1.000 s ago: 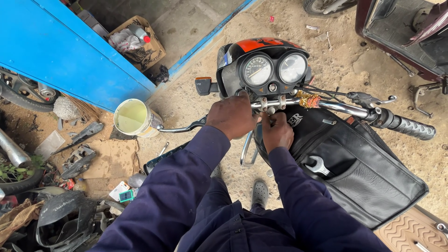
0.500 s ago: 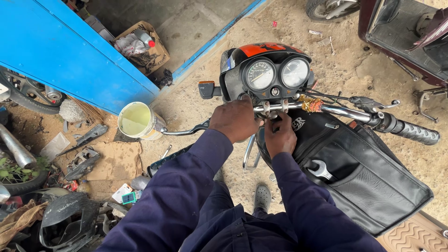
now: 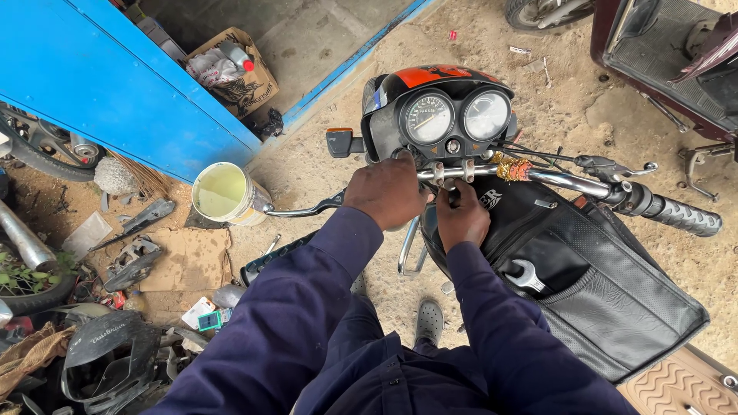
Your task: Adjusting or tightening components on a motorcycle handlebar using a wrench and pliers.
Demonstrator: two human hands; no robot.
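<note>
The handlebar [image 3: 553, 179] runs crosswise in front of the person, its long axis left to right, and both hands meet it at the middle, just below the twin gauges [image 3: 447, 117]. The left hand [image 3: 387, 192] lies clenched over the bar at the clamp, knuckles up. The right hand [image 3: 461, 217] sits just beside it and slightly nearer the body, fingers curled under the bar — whether it holds a small tool there cannot be told. The bare chrome stretch and the rubber grip [image 3: 676, 217] lie well out toward the right end, the lever [image 3: 304, 209] toward the left end; neither is touched.

A spanner [image 3: 526, 274] rests in a pocket of the black tank cover [image 3: 607, 292], near the right forearm. The motorcycle stands on sandy ground [image 3: 477, 38] — a pale bucket [image 3: 223, 194] sits by the blue wall [image 3: 100, 84], with scrap parts heaped at the left edge.
</note>
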